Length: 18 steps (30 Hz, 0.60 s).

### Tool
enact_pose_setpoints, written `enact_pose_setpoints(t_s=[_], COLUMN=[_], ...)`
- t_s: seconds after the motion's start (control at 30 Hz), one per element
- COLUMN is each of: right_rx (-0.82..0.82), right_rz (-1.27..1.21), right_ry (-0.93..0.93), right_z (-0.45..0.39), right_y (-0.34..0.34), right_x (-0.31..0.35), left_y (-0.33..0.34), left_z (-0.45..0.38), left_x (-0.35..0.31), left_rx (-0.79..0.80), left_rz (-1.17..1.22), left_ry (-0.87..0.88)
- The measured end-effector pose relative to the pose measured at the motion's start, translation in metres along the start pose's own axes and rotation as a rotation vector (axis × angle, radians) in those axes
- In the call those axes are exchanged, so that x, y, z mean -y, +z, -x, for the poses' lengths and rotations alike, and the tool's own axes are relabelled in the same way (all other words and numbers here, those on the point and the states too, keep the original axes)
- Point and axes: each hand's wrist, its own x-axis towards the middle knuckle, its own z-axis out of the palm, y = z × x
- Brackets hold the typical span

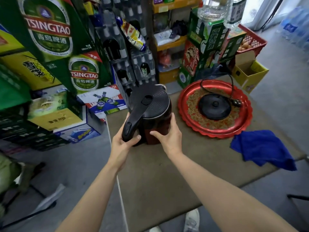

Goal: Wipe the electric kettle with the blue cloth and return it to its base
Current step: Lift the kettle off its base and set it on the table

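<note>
Electric kettle (150,113) upright on the worktop (167,173), near its left edge, off its base (214,106). Left hand (122,141) clenched around the lower end of the black handle (132,124), thumb over the front. Right hand (168,136) pressed against the dark red body, fingers up the right side, thumb across the front; a steadying grip on the wall, not a full wrap. Lid closed, ribbed, black.

Base lying to the right in the middle of the red scalloped tray (215,131), cord (217,77) looping behind it, plug resting on the tray's right side. Blue cloth (262,148) crumpled on the worktop just beside the tray's front right rim, well apart from both hands.

Likely handling: rigid shell, smooth and probably a little slippery on the body, so best carried by the handle, with the other palm only bracing. Weight dependent on water inside, not visible with the lid shut; worth treating as possibly heavy and keeping level. Cloth soft and limp, easy to bunch in one palm. Probably right hand to be freed for the cloth while left keeps the handle. Seating on the base needing the underside centred over the middle pin.
</note>
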Motion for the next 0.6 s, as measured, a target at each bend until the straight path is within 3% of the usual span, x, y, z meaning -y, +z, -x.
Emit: enact_pose_setpoints(t_s=[0.17, 0.3, 0.43, 0.6], right_rx=[-0.047, 0.015, 0.07, 0.014], right_rz=[0.01, 0.094, 0.276, 0.527], right_ry=[-0.022, -0.03, -0.133, -0.28], right_z=[0.008, 0.006, 0.009, 0.025], right_y=[0.002, -0.011, -0.047, -0.132], right_x=[-0.007, -0.004, -0.007, -0.057], left_y=[-0.001, 0.002, -0.003, 0.011], left_z=[0.003, 0.003, 0.0, 0.009], left_x=[0.005, 0.006, 0.014, 0.009], left_rx=[0.018, 0.013, -0.097, -0.308], left_rz=[-0.03, -0.108, -0.246, -0.478], left_ry=[0.041, 0.07, 0.027, 0.05])
